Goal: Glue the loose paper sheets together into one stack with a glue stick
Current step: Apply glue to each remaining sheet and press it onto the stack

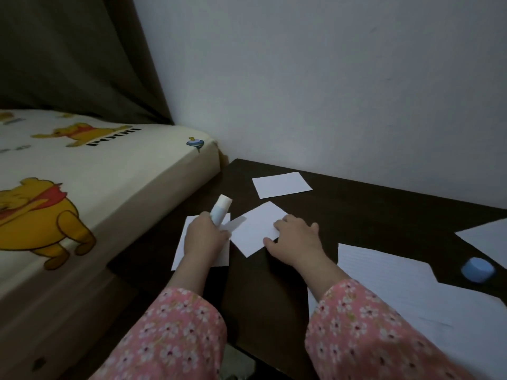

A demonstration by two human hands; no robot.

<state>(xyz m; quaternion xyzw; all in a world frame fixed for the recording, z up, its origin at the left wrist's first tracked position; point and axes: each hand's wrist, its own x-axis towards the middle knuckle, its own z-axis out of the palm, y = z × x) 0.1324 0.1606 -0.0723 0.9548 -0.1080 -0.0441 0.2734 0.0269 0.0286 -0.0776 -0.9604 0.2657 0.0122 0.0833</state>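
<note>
Two sheets are lying by my hands. My left hand point(204, 237) is gripping the uncapped glue stick point(220, 209) over the left sheet point(181, 250); my right hand point(295, 237) is pressing spread fingers on the middle sheet point(258, 226). Next, probably, I'm laying it squarely onto the other.

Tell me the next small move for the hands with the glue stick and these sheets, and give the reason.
Probably bring the glue stick, gripped in the left hand with its white end up and uncapped, onto the tilted sheet and rub it. The right hand already presses that sheet flat on the dark table, and the blue cap lies aside to the right.
</note>
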